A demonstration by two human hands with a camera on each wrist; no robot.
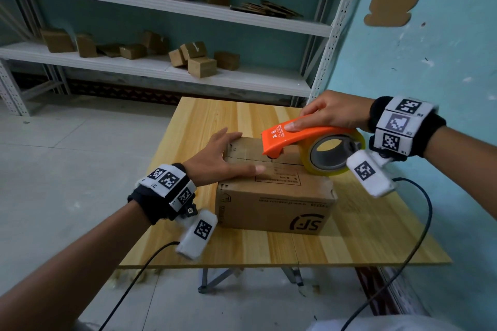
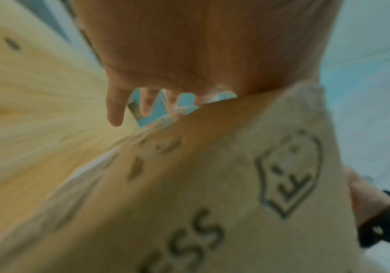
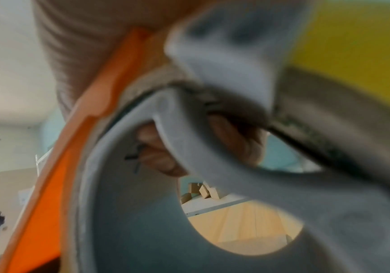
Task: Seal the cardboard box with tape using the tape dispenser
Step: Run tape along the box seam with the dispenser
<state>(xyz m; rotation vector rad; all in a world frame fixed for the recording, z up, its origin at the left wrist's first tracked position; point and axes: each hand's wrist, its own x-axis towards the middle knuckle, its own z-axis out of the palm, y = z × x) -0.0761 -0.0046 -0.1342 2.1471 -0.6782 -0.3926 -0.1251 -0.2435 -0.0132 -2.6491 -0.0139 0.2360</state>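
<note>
A brown cardboard box (image 1: 274, 204) with black "SF" print stands on the wooden table (image 1: 363, 236), flaps folded shut. My left hand (image 1: 228, 158) lies flat on the box's top left, fingers straight and spread, thumb along the near edge. My right hand (image 1: 330, 113) grips an orange tape dispenser (image 1: 293, 137) holding a yellowish tape roll (image 1: 333, 153); its front end touches the top seam. In the left wrist view the palm (image 2: 201, 46) presses the box (image 2: 212, 203). The right wrist view shows the orange dispenser (image 3: 56, 184) and its grey hub (image 3: 131, 212) up close.
White metal shelves (image 1: 161, 67) behind the table carry several small cardboard boxes and flat sheets. A turquoise wall (image 1: 430, 48) stands at the right. Black cables (image 1: 419, 236) hang from both wrist cameras across the table's near edge. Grey tiled floor lies to the left.
</note>
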